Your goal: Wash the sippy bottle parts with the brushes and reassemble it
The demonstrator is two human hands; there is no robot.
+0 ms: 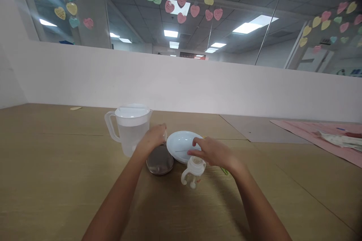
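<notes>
My left hand (154,136) is closed, its fingertips bunched at a small clear piece behind a dark, round, glassy-edged item (160,161). What exactly those fingers grip is partly hidden. Over the right rim of a white bowl (181,145) hovers my right hand (213,151), thumb and index finger apart, with nothing visible between them. The bowl looks tilted and has a thin dark line inside. Just below the right hand stands a small clear baby bottle (195,171) with a white top and handles. A translucent lidded pitcher (131,130) holding clear liquid stands left of my left hand.
A white wall (181,86) closes off the back of the wooden table (70,177). A flat pale piece (75,108) lies at the far left. At right, a pink mat (319,131) carries a crumpled whitish item (339,139). Something green (225,171) shows under my right wrist.
</notes>
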